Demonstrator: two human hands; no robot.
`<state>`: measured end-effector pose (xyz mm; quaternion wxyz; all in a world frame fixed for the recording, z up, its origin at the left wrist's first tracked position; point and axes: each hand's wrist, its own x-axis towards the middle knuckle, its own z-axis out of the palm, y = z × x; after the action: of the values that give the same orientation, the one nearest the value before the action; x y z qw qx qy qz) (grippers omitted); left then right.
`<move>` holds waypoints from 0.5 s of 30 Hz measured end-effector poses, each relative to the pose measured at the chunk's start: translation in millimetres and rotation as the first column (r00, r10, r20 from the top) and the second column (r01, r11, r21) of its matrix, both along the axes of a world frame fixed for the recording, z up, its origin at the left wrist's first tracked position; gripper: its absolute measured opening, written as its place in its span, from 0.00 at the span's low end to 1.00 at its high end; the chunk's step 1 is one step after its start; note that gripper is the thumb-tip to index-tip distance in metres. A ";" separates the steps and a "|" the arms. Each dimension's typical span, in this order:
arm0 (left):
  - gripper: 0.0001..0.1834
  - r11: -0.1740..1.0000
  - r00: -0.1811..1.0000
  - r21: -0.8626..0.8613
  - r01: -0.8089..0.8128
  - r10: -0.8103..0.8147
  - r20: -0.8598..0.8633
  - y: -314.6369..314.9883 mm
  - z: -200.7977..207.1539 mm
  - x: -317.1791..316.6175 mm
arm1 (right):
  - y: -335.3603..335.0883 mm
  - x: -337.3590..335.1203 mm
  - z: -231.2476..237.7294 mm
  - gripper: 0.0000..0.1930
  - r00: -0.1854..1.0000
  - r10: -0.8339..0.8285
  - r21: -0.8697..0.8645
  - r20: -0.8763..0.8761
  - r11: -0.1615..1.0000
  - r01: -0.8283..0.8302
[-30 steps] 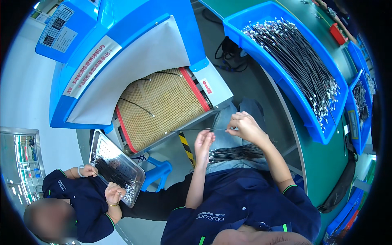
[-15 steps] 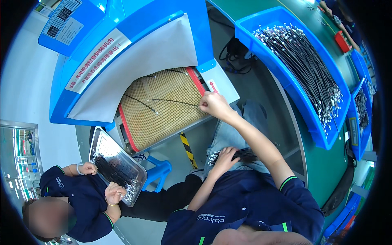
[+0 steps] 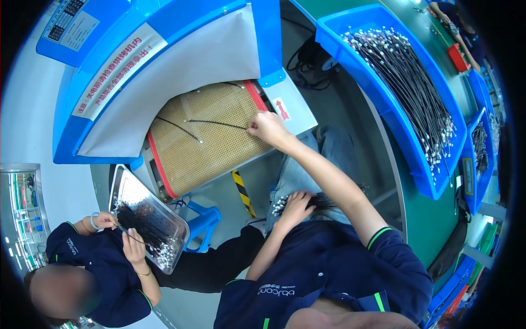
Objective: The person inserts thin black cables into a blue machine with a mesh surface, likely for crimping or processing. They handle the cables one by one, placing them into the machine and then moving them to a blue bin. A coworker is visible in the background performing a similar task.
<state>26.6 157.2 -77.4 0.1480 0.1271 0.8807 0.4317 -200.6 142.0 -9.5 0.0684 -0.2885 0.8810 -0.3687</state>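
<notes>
My right hand [image 3: 267, 129] is closed in a pinch on one end of a thin black cable [image 3: 219, 124]. This cable lies across the tan mesh conveyor belt [image 3: 205, 159], near its right edge, with its small white-tipped far end pointing left. Down on my lap, my left hand [image 3: 295, 211] is closed over a bundle of black cables [image 3: 324, 202]. White connector ends of the bundle stick out to the left of that hand. Another black cable [image 3: 179, 129] rests on the belt, left of the pinched one. Parts of both holds are hidden by my fingers.
Behind the belt stands a blue machine [image 3: 268, 38] with a pale curtain [image 3: 219, 60]. At left a co-worker handles cables over a perforated metal tray [image 3: 181, 229], near a blue stool [image 3: 205, 225]. A blue bin [image 3: 378, 115] full of cables stands on the green table [image 3: 422, 219].
The whole view has shifted slightly, moving the scene up and left. My right hand stays pinched on the cable, slightly farther left over the belt. The co-worker's hand has changed its pose.
</notes>
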 end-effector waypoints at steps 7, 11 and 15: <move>0.30 0.995 0.995 -0.038 0.089 -0.090 -0.033 6.0 16.2 -1.8 | 61.7 26.1 27.7 0.12 0.995 -0.053 -0.124 0.083 0.990 0.063; 0.32 0.986 0.987 -0.103 0.131 -0.139 -0.080 21.5 21.9 2.5 | 131.2 54.8 12.9 0.13 0.979 -0.150 -0.111 0.137 0.980 0.165; 0.33 0.976 0.974 -0.163 0.142 -0.167 -0.152 34.1 20.9 9.0 | 192.0 90.1 -5.2 0.13 0.949 -0.205 -0.042 0.241 0.974 0.222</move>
<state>35.6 191.4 -56.5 0.1169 0.2191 0.9074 0.3389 -110.5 334.0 -14.6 0.1219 -0.1480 0.8795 -0.4356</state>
